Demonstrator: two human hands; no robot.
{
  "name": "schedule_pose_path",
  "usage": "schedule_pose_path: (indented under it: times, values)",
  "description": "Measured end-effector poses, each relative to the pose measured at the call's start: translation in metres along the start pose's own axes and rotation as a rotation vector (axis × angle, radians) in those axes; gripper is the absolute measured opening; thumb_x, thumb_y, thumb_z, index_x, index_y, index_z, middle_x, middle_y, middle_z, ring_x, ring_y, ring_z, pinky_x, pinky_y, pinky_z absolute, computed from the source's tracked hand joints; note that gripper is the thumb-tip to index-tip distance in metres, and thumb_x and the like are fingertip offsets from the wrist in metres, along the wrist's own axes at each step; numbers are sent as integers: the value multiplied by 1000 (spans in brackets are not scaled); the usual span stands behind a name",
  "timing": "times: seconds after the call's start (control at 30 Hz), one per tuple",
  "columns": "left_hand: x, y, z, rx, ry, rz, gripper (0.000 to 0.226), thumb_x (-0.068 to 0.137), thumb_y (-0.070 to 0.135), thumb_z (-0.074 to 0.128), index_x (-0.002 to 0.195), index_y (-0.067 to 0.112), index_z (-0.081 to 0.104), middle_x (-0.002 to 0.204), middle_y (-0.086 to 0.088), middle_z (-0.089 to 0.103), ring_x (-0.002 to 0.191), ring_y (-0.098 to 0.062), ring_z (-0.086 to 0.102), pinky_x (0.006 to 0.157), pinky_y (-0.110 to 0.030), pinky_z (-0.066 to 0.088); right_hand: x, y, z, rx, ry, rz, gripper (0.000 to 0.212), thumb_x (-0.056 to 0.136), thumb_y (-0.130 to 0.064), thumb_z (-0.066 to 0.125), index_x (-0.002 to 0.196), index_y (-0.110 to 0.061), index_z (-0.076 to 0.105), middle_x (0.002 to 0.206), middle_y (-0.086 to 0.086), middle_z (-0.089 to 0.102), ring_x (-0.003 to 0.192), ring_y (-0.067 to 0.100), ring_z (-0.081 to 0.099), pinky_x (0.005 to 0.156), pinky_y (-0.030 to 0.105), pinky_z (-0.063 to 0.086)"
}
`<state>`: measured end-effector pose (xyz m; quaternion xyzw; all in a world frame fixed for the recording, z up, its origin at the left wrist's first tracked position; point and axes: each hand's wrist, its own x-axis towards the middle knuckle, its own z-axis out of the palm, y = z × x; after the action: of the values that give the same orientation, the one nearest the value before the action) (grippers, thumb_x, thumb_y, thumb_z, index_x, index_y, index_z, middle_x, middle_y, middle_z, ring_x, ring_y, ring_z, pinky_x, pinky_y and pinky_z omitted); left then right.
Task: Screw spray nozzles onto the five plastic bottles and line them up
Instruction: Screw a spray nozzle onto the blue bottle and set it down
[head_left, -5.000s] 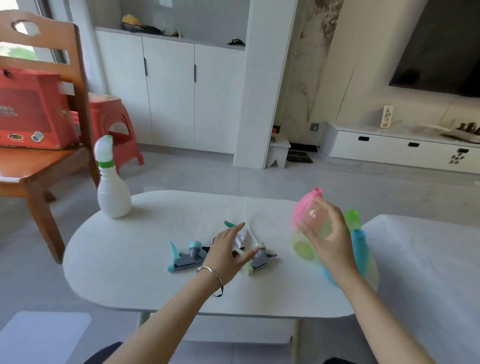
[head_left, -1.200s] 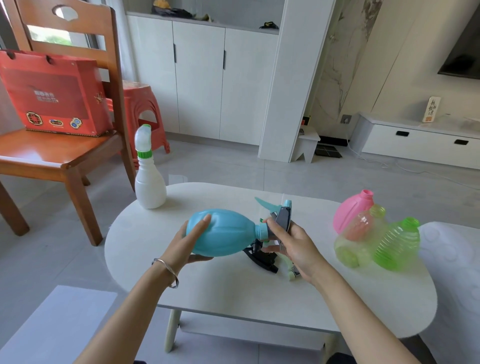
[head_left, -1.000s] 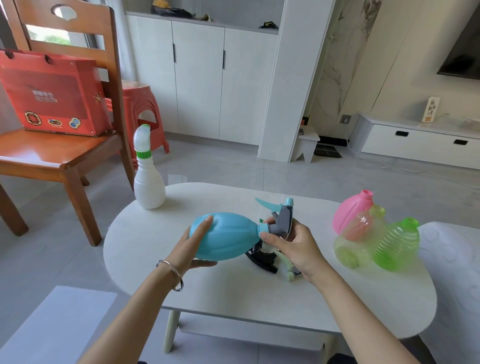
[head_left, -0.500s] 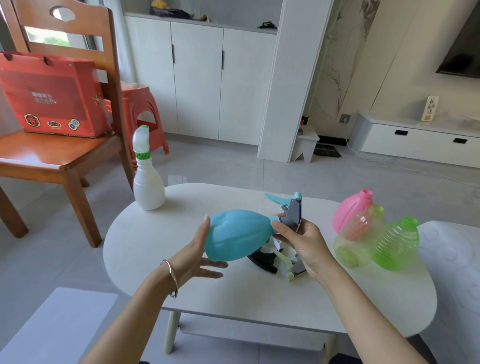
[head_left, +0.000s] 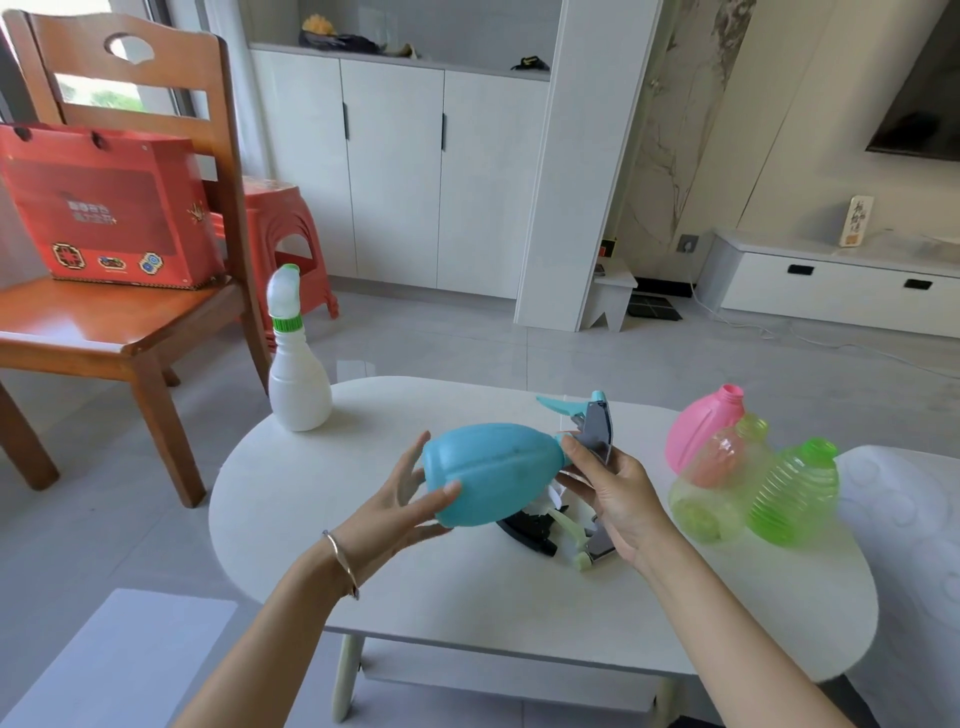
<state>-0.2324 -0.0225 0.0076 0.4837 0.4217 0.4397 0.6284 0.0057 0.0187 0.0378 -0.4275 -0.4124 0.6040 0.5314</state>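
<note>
Loosened since a second ago, the left hand (head_left: 400, 501) touches the blue bottle (head_left: 488, 470) with spread fingers; the right hand (head_left: 621, 496) pinches the nozzle (head_left: 595, 428). Twisting with so little hold could cross-thread or drop it.

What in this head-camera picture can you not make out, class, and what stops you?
Head view:
1. How far the nozzle is screwed onto the blue bottle: the right hand covers the neck.
2. Number of loose nozzles on the table: blue bottle and right hand hide them.
3. Lettering on the red box: too small.
</note>
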Motion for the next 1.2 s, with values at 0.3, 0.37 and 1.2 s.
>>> schedule_pose_path:
  times: [0.3,0.37,1.2]
  values:
    - [3,-3,6,-103,-15,-143,85,61,70,66,133,43,32,127,-7,56,100,-27,69,72,-32,58,-2,-3,3,-26,-66,-46,13,86,-8,62,97,-11,67,97,-1,70,89,8,68,79,20,56]
    - [2,0,5,-138,-30,-113,84,58,65,73,131,47,35,130,-5,54,104,-29,67,75,-33,58,-2,-5,2,4,-73,-54,13,86,-10,62,98,-10,67,97,-2,71,92,9,68,87,23,55]
    - [7,8,6,-288,196,95,69,62,59,68,125,35,52,126,0,64,109,-18,65,75,-30,57,-1,-1,40,-10,-34,-200,45,71,-29,69,106,-1,67,117,16,68,116,26,61,107,39,41]
